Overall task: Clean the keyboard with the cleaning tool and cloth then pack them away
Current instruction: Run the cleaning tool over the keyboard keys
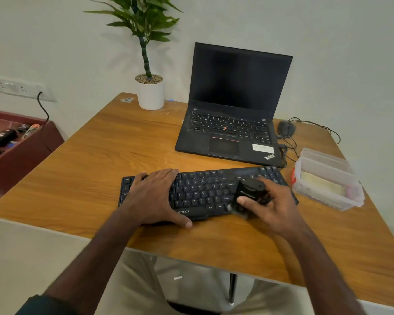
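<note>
Wooden surface carries it all: right hand fingers curl round the black cleaning tool over the keyboard near the front edge, left hand flat on its keys.

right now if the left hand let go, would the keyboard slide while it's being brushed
Probably somewhat: the keyboard looks slim and light on a smooth wooden table. The left hand presses flat on it, likely to steady it. It looks rigid, so it would shift whole rather than flex.

Soft even indoor light, faint shadows — wide-angle bending at edges, right hand motion-blurred.
</note>
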### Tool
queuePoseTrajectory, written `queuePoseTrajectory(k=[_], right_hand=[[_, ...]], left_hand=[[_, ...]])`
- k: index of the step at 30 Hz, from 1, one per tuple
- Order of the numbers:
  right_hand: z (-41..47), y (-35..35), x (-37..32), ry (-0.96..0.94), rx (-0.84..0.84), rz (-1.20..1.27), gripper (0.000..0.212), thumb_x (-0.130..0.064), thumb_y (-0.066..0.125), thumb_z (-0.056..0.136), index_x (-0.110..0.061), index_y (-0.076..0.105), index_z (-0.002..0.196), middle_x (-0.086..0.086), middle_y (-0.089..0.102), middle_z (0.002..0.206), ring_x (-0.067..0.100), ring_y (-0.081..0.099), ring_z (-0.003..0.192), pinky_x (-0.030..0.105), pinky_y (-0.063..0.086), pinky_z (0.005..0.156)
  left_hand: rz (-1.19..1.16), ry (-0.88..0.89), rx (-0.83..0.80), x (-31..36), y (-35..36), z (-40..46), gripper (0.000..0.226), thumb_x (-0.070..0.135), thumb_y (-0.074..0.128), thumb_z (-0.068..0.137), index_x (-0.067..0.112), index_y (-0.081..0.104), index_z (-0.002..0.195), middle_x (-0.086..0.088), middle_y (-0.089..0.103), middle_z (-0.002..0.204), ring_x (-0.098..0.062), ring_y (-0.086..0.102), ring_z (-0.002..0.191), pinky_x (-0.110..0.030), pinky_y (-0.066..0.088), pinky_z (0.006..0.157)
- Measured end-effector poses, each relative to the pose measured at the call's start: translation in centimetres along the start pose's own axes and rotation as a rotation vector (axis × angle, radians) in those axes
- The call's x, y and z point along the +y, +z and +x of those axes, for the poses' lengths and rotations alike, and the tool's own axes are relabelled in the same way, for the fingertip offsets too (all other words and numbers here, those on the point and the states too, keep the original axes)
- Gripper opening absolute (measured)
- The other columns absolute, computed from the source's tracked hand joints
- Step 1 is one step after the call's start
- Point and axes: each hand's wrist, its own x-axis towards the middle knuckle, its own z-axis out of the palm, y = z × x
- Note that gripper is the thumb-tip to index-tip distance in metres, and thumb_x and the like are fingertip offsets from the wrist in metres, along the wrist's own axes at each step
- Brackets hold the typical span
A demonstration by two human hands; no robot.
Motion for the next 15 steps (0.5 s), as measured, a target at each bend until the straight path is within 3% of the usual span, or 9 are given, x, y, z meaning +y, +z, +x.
queuePoseTrajectory(k=[2,3,6,9,13,15], right_hand=[[-0.3,-1.6,0.4,-0.015,0.067,-0.022,0.046,-0.068,0.068,0.074,-0.041,0.063,0.11,-0.016,0.07,0.102,-0.002,0.064,0.096,0.02,0.055,0.077],[-0.4,-2.2,0.4,-0.019,0.098,-0.021,0.042,-0.068,0.069,0.074,-0.043,0.062,0.108,-0.018,0.07,0.1,-0.003,0.064,0.096,0.016,0.054,0.075],[-0.7,-3.1,0.7,0.008,0.19,0.02,0.036,-0.043,0.074,0.074,-0.032,0.066,0.108,-0.015,0.071,0.095,-0.003,0.065,0.094,0.011,0.05,0.073],[-0.8,-2.4,1.0,0.014,0.294,0.084,0.041,-0.036,0.075,0.077,-0.018,0.068,0.113,-0.007,0.072,0.102,0.002,0.066,0.092,0.012,0.05,0.074],[-1.1,1.1,-0.4,0.049,0.158,0.162,0.032,-0.021,0.08,0.082,-0.035,0.066,0.107,-0.015,0.073,0.096,-0.004,0.066,0.093,0.011,0.051,0.074],[-0.7,2.1,-1.2,0.035,0.085,0.198,0.03,-0.02,0.08,0.082,-0.033,0.068,0.106,-0.017,0.074,0.096,0.0,0.068,0.093,0.014,0.053,0.075]], left_hand=[[0.0,0.001,-0.004,0.0,0.0,0.0,0.152,0.105,0.05,0.037,0.024,0.011,0.159,0.009,0.021,0.164,-0.012,0.022,0.149,-0.048,0.01,0.123],[0.0,0.001,-0.006,0.0,0.0,0.0,0.151,0.105,0.05,0.037,0.024,0.011,0.159,0.009,0.022,0.164,-0.012,0.022,0.149,-0.048,0.01,0.123],[-0.004,-0.002,-0.008,0.0,0.1,0.0,0.151,0.105,0.051,0.037,0.025,0.012,0.159,0.009,0.022,0.164,-0.012,0.021,0.149,-0.049,0.01,0.123],[-0.012,-0.007,-0.009,0.1,0.0,-0.1,0.15,0.103,0.054,0.038,0.025,0.012,0.16,0.009,0.021,0.164,-0.012,0.021,0.149,-0.049,0.008,0.123],[-0.002,-0.012,-0.02,0.2,0.0,-0.1,0.149,0.102,0.054,0.039,0.025,0.01,0.16,0.009,0.021,0.165,-0.012,0.021,0.149,-0.049,0.008,0.124],[-0.003,-0.014,-0.02,0.3,0.0,-0.1,0.149,0.102,0.055,0.04,0.026,0.01,0.159,0.009,0.021,0.165,-0.012,0.021,0.149,-0.05,0.008,0.124]])
